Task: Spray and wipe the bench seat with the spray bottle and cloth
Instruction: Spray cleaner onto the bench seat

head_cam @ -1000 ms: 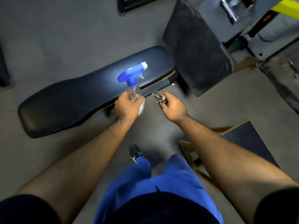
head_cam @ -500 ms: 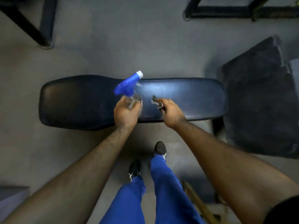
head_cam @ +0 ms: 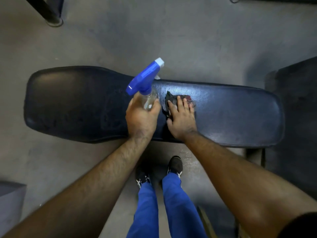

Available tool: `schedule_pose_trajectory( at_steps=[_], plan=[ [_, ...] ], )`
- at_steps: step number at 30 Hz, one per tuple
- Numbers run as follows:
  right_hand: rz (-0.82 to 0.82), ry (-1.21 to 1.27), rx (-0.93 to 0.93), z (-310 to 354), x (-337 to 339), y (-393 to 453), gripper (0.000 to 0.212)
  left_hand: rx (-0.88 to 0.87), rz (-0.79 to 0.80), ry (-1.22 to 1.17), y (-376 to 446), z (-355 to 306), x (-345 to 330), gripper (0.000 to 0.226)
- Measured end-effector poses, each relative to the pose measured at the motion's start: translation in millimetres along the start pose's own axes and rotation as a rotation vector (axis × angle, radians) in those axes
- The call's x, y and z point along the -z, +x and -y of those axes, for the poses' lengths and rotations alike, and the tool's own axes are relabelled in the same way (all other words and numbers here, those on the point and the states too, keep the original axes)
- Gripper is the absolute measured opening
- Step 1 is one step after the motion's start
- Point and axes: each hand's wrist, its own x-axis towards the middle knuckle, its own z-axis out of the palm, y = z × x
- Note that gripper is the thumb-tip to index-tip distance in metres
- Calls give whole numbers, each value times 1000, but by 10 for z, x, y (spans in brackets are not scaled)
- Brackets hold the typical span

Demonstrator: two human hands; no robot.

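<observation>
From the head view, looking straight down, we stood at the near long edge of the dark navy, glossy padded vinyl bench seat point(head_cam: 231, 115), which lay crosswise on the grey concrete floor point(head_cam: 154, 31), wider and rounded at its left end and narrower toward the right. Our left hand point(head_cam: 141, 115) was wrapped around the clear plastic spray bottle with a blue trigger head and white nozzle point(head_cam: 145, 79), clenched on the bottle's body over the middle of the bench seat; the nozzle pointed up and away toward the far edge, which we judged a parked position, kept close for another spray while out of the cloth's way. Our right hand point(head_cam: 181, 117) lay flat, fingers spread, pressing the small, crumpled dark cloth with a reddish patch point(head_cam: 173, 100) onto the bench seat just right of the bottle; it pinned the cloth under the palm rather than closing around it, a hold that suits wiping a broad surface. The vinyl right of the cloth looked hazy and pebbled, perhaps damp, though we could not be sure; left of the bottle it showed faint rings and smears. We judged that wiping was only beginning. Our black shoes point(head_cam: 175, 164) stood on the floor just in front of the bench seat.
</observation>
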Motion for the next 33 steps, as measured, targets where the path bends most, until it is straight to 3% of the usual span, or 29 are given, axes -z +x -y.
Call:
schedule_pose_trajectory(
  at_steps=[3,8,14,19,24,28,33],
  plan=[
    [-14,28,10,-31,-82,-6,82,-29,7,43,-44,-10,-15,19],
    [25,18,-7,-19,43,60,65,-1,16,30,-18,20,27,28],
    [-139,438,5,198,375,-221,66,47,130,30,-32,10,206,45],
    [-248,771,76,673,633,-551,82,77,200,159,-101,-50,520,66],
    [-394,849,14,1186,870,-582,96,95,181,236,-36,-103,827,56],
    [-474,881,-46,1406,1021,-472,78,54,174,280,118,-67,965,51],
    [-467,939,58,1544,988,-299,55,35,140,261,344,83,1068,50]
  ],
)
